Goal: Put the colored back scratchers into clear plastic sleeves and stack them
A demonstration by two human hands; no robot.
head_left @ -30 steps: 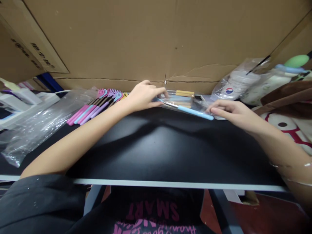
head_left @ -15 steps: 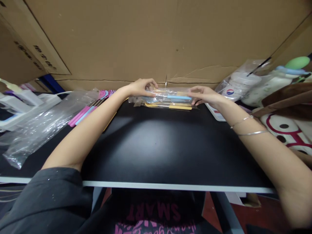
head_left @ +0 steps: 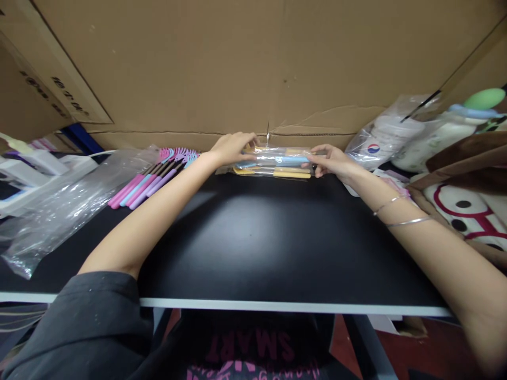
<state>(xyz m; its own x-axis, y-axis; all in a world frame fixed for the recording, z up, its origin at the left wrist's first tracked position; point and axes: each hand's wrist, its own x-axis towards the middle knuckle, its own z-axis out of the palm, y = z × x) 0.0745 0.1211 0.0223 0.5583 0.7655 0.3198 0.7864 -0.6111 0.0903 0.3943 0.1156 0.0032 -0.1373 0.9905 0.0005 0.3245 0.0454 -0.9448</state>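
Observation:
Near the back of the black table, a small stack of clear plastic packets (head_left: 283, 159) lies between my hands. Long, thin items with blue and yellow handles show through the film. My left hand (head_left: 233, 149) curls its fingers round the left end of the packets. At the right end, my right hand (head_left: 331, 160) grips them between thumb and fingers. A row of loose sticks (head_left: 148, 182) lies left of my left forearm, with pink, blue and purple handles, dark shafts and curved coloured tips. Their exact kind is unclear.
A large empty plastic bag (head_left: 75, 195) and a white power strip (head_left: 43, 179) lie at left. A bagged cup (head_left: 390, 137), a milky bottle (head_left: 447, 132) and a brown-and-white plush item (head_left: 471, 211) crowd the right. Cardboard (head_left: 237, 68) walls the back.
My left arm has shifted slightly right, showing more of the loose sticks, purple ones included. Both hands stay at the ends of the packets, and the view has moved a little.

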